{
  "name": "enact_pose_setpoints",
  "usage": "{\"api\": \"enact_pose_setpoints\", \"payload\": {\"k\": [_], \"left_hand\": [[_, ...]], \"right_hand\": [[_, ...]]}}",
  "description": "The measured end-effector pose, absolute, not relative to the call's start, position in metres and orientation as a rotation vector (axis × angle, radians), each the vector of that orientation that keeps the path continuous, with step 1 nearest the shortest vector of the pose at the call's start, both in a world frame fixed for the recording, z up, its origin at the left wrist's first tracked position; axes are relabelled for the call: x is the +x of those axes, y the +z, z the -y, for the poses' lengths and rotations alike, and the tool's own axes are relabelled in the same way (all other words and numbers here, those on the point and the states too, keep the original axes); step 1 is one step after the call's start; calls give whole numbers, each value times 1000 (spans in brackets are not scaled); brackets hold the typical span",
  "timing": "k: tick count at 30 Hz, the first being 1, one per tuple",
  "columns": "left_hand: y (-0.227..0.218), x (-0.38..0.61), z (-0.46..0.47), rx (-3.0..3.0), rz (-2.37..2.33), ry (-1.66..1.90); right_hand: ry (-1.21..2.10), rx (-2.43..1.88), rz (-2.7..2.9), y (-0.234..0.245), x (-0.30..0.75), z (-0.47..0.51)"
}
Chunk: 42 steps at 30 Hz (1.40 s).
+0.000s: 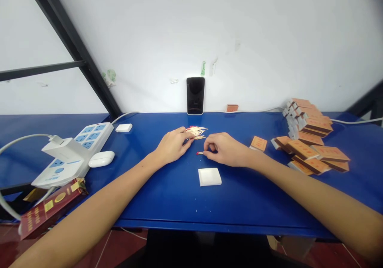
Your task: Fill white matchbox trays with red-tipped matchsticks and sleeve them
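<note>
My right hand is closed in a pinch over the blue table, holding matches whose red heads point left. To its left, my left hand reaches to a loose pile of matches, thumb and forefinger a little apart at the pile's near edge. The pile's sticks are pale with red heads, and the fingers partly cover it. Below both hands, nearer the front edge, lies a small white matchbox tray, untouched.
Orange matchboxes lie heaped at right, with a stack behind them and a single matchbox nearer. A phone leans on the wall. At left are a power strip, a white earbud case and a dark red box.
</note>
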<state>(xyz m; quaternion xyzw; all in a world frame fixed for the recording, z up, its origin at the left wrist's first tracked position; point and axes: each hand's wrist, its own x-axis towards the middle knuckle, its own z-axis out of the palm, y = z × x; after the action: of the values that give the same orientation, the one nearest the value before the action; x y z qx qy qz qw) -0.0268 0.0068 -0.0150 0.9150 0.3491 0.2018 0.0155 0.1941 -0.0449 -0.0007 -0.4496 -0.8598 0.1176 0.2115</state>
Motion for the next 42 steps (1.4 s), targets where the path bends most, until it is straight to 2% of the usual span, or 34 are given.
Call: {"api": "enact_pose_setpoints", "payload": {"k": [8,27,36,42], "left_hand": [[-19,-28,-6,2918,-1136,560],[-19,-28,-11,2784,-920,607],[-14,-35,-1,2577,-899,720],[-19,-39,-10,2676,-1048,707]], "right_hand": [[205,-1325,2333,-18,204,9],[174,-1284,2362,-19,201,23],[466,-1194,2361,-6,206,30],[251,-1232,2292,-20,202,7]]}}
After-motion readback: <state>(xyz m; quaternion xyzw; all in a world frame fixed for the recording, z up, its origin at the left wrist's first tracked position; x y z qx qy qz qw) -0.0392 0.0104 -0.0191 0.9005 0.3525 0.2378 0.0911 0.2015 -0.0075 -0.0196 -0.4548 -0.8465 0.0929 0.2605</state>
